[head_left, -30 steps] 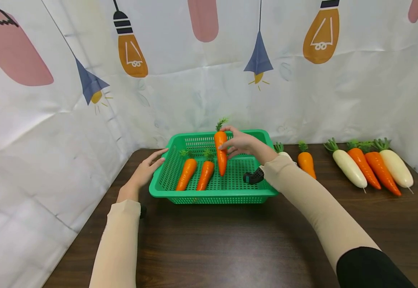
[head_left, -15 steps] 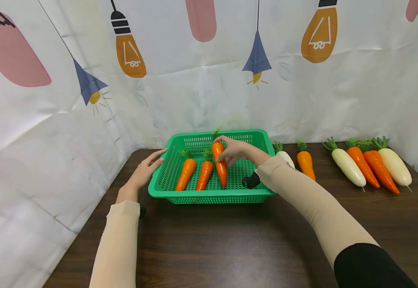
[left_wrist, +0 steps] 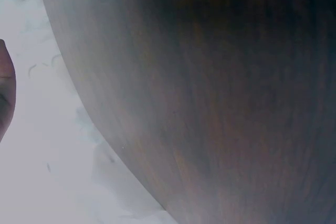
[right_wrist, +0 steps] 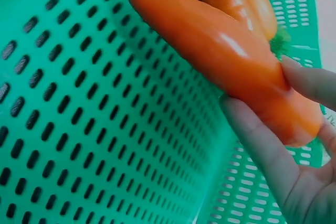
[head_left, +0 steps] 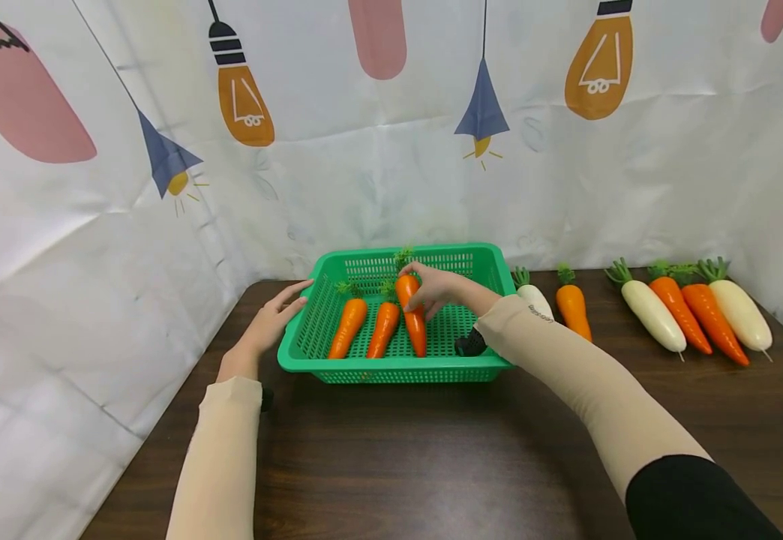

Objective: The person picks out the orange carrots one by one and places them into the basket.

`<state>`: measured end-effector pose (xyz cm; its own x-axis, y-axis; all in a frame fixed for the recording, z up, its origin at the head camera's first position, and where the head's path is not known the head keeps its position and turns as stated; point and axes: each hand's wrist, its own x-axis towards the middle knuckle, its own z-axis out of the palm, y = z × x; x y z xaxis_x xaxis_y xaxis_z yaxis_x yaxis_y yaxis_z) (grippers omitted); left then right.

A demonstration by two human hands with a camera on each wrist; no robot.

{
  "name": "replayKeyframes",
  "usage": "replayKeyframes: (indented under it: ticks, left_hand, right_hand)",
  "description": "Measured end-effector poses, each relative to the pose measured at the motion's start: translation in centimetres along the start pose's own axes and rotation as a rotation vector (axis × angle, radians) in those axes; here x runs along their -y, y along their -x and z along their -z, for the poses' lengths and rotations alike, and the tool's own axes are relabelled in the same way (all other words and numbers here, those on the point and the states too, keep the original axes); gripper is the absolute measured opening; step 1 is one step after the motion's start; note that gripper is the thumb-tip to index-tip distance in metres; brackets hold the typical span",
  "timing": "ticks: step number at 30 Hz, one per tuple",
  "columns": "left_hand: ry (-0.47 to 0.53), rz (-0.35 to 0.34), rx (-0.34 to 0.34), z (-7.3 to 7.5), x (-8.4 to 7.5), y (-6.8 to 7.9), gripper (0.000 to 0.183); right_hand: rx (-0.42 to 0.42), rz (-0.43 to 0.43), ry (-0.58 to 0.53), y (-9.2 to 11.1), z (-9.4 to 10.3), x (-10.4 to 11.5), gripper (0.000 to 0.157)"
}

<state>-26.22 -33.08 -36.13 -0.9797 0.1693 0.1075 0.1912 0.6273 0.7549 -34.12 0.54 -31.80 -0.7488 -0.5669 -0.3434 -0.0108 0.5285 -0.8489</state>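
Observation:
An orange carrot with a green leafy top (head_left: 415, 330) is pinched between the thumb and fingers of my right hand (head_left: 437, 288), low inside the green basket (head_left: 398, 364). In the right wrist view the same carrot (right_wrist: 210, 51) slants over the slotted basket floor, thumb on one side, fingers on the other. Two more carrots lie to its left in the basket, one beside it (head_left: 383, 330) and one farther left (head_left: 348, 328). My left hand (head_left: 268, 321) is at the basket's left rim with its fingers extended; only a sliver of it shows in the left wrist view.
Right of the basket on the dark wooden table (head_left: 391, 450) lie a white radish (head_left: 533, 298) partly behind my forearm and a carrot (head_left: 573, 309). Farther right is a group of radishes (head_left: 653, 313) and carrots (head_left: 714, 322). A patterned cloth (head_left: 378, 180) hangs behind.
My right hand has lowered the carrot into the basket, beside the other two, and still holds it. My left hand stays at the rim.

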Motion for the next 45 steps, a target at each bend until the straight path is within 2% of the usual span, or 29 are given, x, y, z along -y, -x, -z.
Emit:
replayKeyframes:
  ticks: [9,17,25,41,45]
  left_hand:
    - [0.014,-0.008,0.002,-0.1,-0.2,0.0,0.056]
    - [0.012,-0.003,-0.001,-0.1,-0.3,0.0,0.057]
    - [0.024,0.002,-0.004,0.0,-0.3,0.1,0.057]
    - [0.018,0.006,-0.002,-0.1,-0.5,0.1,0.057]
    - [0.012,0.009,0.0,-0.1,-0.4,0.1,0.057]
  right_hand:
    - [0.019,-0.05,0.038,-0.5,-0.7,-0.1,0.072]
    - [0.121,-0.141,0.085,-0.7,-0.5,-0.2,0.073]
    - [0.11,-0.144,0.097,-1.0,-0.6,-0.5,0.074]
    - [0.096,-0.126,0.201,-0.8,-0.8,-0.6,0.073]
    - [0.106,-0.112,0.195,-0.9,-1.0,-0.7,0.075]
